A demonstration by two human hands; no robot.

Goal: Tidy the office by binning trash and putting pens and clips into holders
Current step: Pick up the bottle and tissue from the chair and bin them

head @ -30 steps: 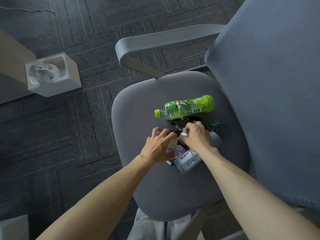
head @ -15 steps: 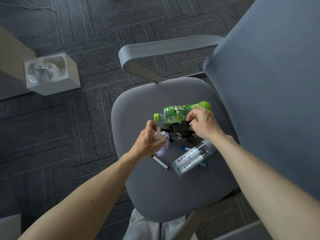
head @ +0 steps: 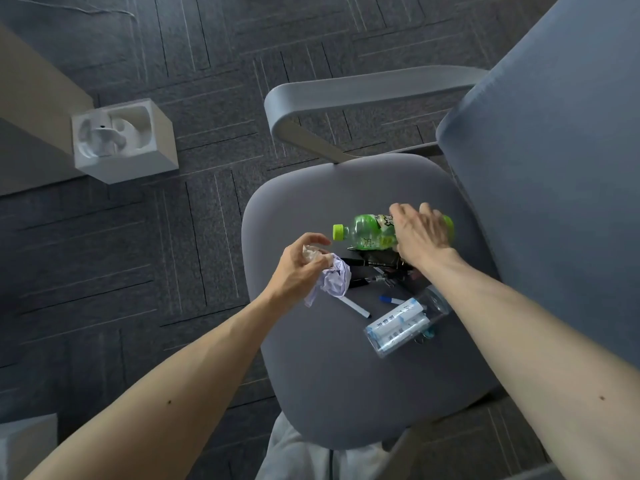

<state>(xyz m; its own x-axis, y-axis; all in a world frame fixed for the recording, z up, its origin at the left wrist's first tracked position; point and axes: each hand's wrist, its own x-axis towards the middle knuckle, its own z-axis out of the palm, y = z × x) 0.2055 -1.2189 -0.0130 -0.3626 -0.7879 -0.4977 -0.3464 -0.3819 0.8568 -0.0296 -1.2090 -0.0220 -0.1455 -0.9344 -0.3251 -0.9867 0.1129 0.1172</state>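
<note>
A crumpled paper (head: 334, 280) is clamped in the curled fingers of the left grip (head: 298, 268), held above the left edge of the grey chair seat (head: 329, 375) at the middle of the frame. The right grip (head: 420, 233) is laid over a green plastic bottle (head: 367, 230) with its fingers spread and fairly straight, not closed round it. The bottle is seen lying on its side at the back of the seat, its green cap pointing left; whether any drink is left in it cannot be told.

Just below it, black pens (head: 360, 282) are heaped with small dark items. A white pen (head: 356, 308) and a blue-capped pen (head: 391, 300) lie further down. A clear plastic bottle (head: 405, 323) with a blue-and-white label lies beside them, and a teal binder clip (head: 428, 335) touches its lower edge.

In the upper left, a white square bin (head: 162, 147) stands on the carpet (head: 207, 237), well apart from the chair; something white is seen inside, but it cannot be made out.
</note>
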